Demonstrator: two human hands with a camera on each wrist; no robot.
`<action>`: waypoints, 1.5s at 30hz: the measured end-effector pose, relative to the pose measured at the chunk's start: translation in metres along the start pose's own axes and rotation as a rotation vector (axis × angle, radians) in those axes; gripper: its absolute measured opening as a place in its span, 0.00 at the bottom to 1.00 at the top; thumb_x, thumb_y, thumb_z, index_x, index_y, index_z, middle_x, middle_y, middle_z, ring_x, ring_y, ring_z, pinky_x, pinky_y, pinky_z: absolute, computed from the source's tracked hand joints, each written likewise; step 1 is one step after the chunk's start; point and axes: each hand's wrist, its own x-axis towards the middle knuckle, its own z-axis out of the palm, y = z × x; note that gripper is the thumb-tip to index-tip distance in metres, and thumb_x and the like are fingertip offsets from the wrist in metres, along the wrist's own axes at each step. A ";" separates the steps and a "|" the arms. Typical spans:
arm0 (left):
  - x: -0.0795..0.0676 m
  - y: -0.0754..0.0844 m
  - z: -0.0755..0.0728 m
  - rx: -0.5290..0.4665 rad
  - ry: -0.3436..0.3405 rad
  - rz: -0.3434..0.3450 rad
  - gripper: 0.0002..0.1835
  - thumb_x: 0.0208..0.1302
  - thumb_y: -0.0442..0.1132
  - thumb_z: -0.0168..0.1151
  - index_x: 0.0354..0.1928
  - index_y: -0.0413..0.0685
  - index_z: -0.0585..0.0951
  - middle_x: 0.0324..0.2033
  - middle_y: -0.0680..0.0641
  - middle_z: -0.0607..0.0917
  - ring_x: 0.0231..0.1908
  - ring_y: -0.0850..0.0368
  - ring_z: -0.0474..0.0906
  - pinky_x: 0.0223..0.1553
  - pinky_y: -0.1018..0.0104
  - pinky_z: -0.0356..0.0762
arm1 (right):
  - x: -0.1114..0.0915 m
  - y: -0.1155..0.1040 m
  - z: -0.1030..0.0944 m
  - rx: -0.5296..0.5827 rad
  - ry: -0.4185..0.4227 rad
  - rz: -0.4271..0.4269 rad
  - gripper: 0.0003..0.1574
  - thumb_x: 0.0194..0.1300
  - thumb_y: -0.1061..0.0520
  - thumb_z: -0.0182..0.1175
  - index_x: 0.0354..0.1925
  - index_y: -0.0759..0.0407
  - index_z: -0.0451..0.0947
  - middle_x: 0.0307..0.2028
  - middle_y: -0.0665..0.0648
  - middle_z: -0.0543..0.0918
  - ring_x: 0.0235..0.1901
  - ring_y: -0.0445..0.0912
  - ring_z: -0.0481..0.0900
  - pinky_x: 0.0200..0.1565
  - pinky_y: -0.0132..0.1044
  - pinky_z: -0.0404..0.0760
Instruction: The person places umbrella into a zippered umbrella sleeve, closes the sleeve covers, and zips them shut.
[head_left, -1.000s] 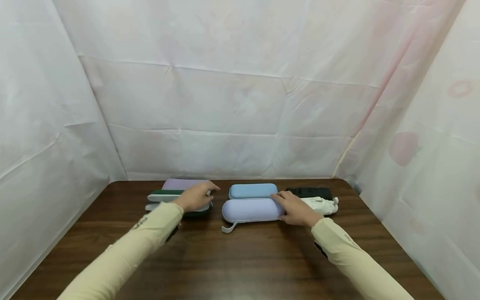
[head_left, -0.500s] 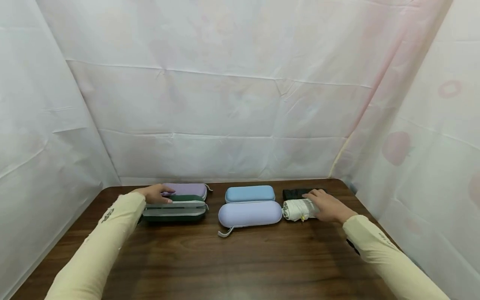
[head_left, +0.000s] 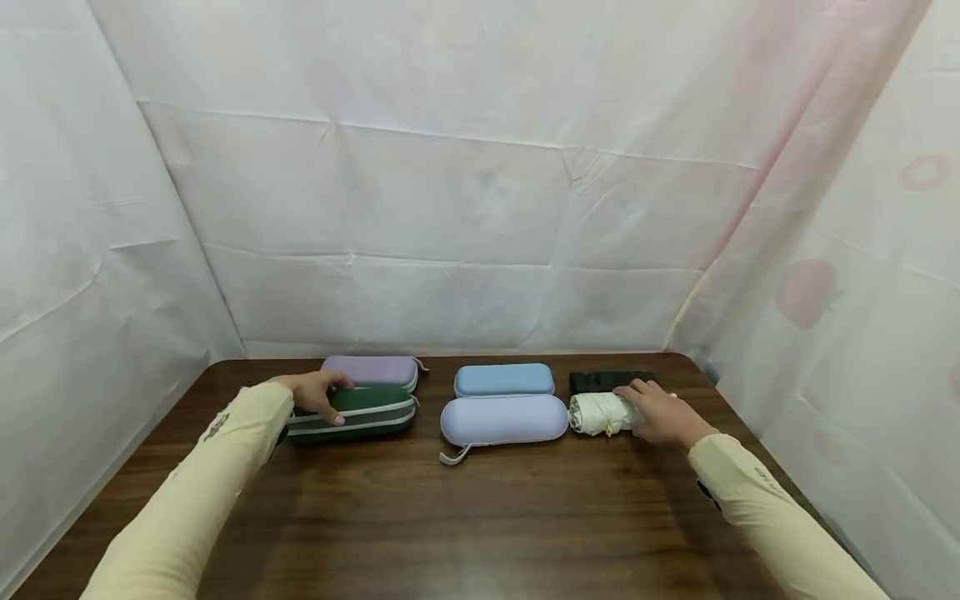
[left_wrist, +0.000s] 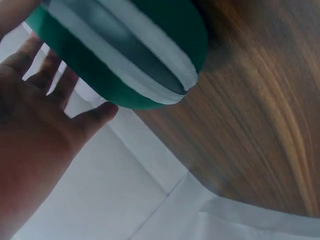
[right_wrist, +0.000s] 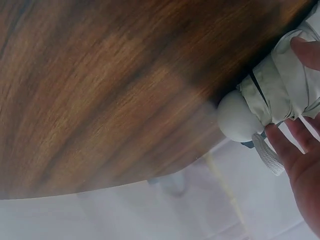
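My left hand (head_left: 318,396) grips the left end of a dark green case (head_left: 382,400), thumb at its front and fingers over the back. Two pale zipper bands run along the case with a grey strip between them; the left wrist view shows its rounded end (left_wrist: 192,30). My right hand (head_left: 663,412) holds a folded white umbrella (head_left: 596,412) near its right end, thumb and fingers on opposite sides. In the right wrist view a round white handle end (right_wrist: 239,117) and a wrist strap (right_wrist: 267,155) stick out past the fingers.
Between the hands, a lilac case (head_left: 502,419) with a strap lies in front of a light blue case (head_left: 504,379). A purple case (head_left: 371,369) lies behind the green one, and a black folded item (head_left: 611,382) behind the umbrella. White cloth (head_left: 450,308) stands around the wooden table (head_left: 450,525).
My left hand moved left to the green case's end, and the case tipped to show more of its top. My right hand moved right, from the lilac case to the white umbrella.
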 end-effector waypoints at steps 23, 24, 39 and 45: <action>-0.026 0.021 0.003 -0.069 0.142 0.109 0.34 0.54 0.45 0.72 0.60 0.39 0.69 0.57 0.30 0.69 0.59 0.31 0.64 0.52 0.39 0.66 | 0.015 -0.013 0.017 -0.117 0.091 -0.005 0.45 0.42 0.57 0.78 0.58 0.65 0.71 0.44 0.63 0.76 0.38 0.58 0.78 0.39 0.52 0.77; -0.028 0.025 0.002 -0.069 0.144 0.112 0.34 0.55 0.46 0.71 0.60 0.40 0.70 0.57 0.31 0.70 0.58 0.33 0.65 0.52 0.40 0.67 | 0.016 -0.014 0.017 -0.121 0.087 -0.001 0.45 0.42 0.57 0.78 0.58 0.65 0.71 0.44 0.63 0.76 0.38 0.58 0.78 0.38 0.51 0.77; -0.007 0.112 0.026 -0.106 0.085 0.206 0.31 0.60 0.49 0.65 0.63 0.46 0.70 0.50 0.45 0.76 0.47 0.53 0.73 0.48 0.52 0.70 | 0.019 -0.013 0.017 -0.126 0.013 0.053 0.44 0.45 0.56 0.76 0.60 0.66 0.71 0.45 0.66 0.78 0.36 0.57 0.79 0.35 0.48 0.78; 0.014 0.132 0.049 -0.148 0.051 0.199 0.30 0.61 0.52 0.64 0.63 0.50 0.70 0.51 0.48 0.76 0.50 0.53 0.72 0.51 0.53 0.70 | 0.020 -0.016 0.015 -0.132 0.000 0.059 0.44 0.46 0.56 0.76 0.60 0.66 0.70 0.47 0.68 0.78 0.38 0.58 0.79 0.37 0.49 0.78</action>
